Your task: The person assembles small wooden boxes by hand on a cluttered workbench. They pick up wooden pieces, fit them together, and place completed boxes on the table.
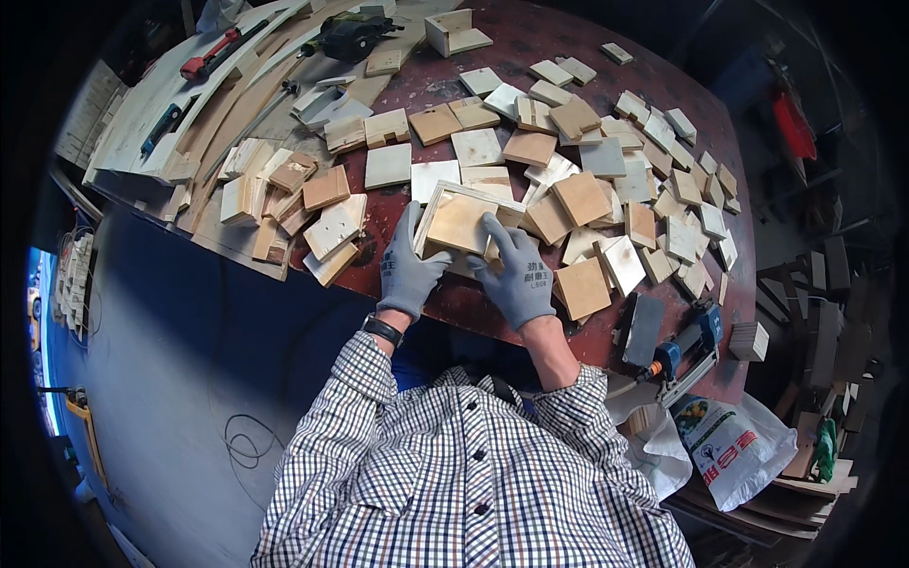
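Note:
In front of me at the table's near edge is a shallow wooden frame (pixel 423 234) with thin raised sides. A square wooden block (pixel 458 223) lies within it. My left hand (pixel 410 272), in a grey work glove, grips the frame's left side, fingers along the outside and thumb toward the near edge. My right hand (pixel 516 276), gloved alike, closes on the block's right part, its index finger on top and its thumb by the near edge. The underside of the frame is hidden. Loose wooden squares (pixel 582 198) lie just beyond and right of my hands.
Many more wood pieces cover the dark red table (pixel 492 57). To the right are a blue nail gun (pixel 689 343) and a dark block (pixel 642 328). A white sack (pixel 734 450) hangs below. Long boards (pixel 227 118) at the left carry a red tool (pixel 210 54) and a black-green power tool (pixel 352 36).

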Demonstrator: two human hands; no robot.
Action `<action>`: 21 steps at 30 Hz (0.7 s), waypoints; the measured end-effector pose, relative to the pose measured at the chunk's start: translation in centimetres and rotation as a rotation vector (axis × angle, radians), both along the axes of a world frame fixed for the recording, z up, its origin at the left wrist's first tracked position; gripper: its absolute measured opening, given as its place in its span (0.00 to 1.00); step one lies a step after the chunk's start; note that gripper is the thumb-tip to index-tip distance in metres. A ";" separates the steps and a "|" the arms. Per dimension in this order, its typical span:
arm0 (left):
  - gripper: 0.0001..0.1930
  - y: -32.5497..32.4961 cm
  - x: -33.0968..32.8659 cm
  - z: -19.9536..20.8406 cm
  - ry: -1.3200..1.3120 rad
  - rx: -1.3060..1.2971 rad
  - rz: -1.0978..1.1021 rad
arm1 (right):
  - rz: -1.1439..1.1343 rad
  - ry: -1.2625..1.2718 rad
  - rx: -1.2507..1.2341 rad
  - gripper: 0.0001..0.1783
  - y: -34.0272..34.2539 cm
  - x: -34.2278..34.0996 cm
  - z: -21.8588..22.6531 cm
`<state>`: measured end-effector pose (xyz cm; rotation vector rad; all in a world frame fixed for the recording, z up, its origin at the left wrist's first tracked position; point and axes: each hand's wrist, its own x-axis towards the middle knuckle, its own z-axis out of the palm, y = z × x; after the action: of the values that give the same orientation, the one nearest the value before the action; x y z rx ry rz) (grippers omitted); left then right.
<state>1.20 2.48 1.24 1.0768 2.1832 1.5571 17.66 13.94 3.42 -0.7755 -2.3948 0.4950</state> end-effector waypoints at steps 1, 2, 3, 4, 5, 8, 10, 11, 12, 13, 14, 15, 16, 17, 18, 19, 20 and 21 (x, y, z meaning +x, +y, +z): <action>0.49 -0.1 -0.1 -0.2 0.047 0.001 0.009 | 0.005 -0.047 0.013 0.39 -0.1 -0.1 0.6; 0.46 -0.1 -0.4 -0.5 0.094 0.002 0.017 | 0.008 -0.093 0.027 0.38 -0.1 -0.2 1.6; 0.43 -0.1 -0.6 -0.7 0.142 0.002 0.025 | 0.011 -0.139 0.041 0.37 -0.1 -0.4 2.1; 0.42 0.0 -0.8 -0.9 0.136 0.004 0.032 | 0.019 -0.139 0.096 0.36 0.1 -0.5 2.3; 0.41 0.1 -1.1 -1.1 0.130 0.005 0.038 | 0.027 -0.138 0.151 0.35 0.3 -0.6 2.4; 0.36 0.3 -1.0 -0.9 0.136 0.001 0.043 | 0.050 -0.173 0.246 0.31 0.7 -0.8 2.9; 0.35 0.4 -1.1 -0.8 0.160 0.018 0.038 | 0.072 -0.169 0.288 0.28 1.1 -0.7 3.5; 0.35 0.4 -1.2 -1.0 0.178 0.038 0.035 | 0.088 -0.148 0.311 0.26 1.4 -0.7 4.1; 0.35 0.4 -1.3 -1.2 0.196 0.058 0.031 | 0.104 -0.128 0.333 0.25 1.6 -0.7 4.8; 0.36 0.4 -1.4 -1.3 0.230 0.069 0.028 | 0.109 0.001 0.338 0.21 1.8 -0.8 6.0; 0.37 0.4 -1.5 -1.5 0.263 0.080 0.025 | 0.103 0.140 0.322 0.17 2.1 -0.8 6.7; 0.38 0.5 -1.6 -1.7 0.297 0.091 0.021 | 0.064 0.248 0.112 0.15 2.2 -0.5 7.5; 0.38 0.5 -1.5 -1.6 0.267 0.088 0.026 | 0.020 0.359 -0.105 0.14 2.0 0.0 7.9; 0.38 0.4 -1.4 -1.5 0.238 0.085 0.031 | 0.017 0.500 -0.487 0.17 1.8 0.6 8.0; 0.38 0.3 -1.2 -1.4 0.208 0.081 0.035 | -0.013 0.545 -0.698 0.18 1.5 1.1 8.2; 0.39 0.3 -1.2 -1.4 0.196 0.072 0.037 | -0.050 0.590 -0.906 0.19 1.0 1.8 8.7; 0.40 0.3 -1.2 -1.4 0.192 0.056 0.038 | -0.087 0.634 -1.116 0.20 0.6 2.3 8.9; 0.40 0.2 -1.3 -1.3 0.189 0.039 0.039 | -0.141 0.657 -1.239 0.19 -0.1 2.3 8.3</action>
<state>-0.08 2.67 -0.08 1.2469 2.3169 1.5793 19.93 13.84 11.68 -1.0047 -1.2316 1.8787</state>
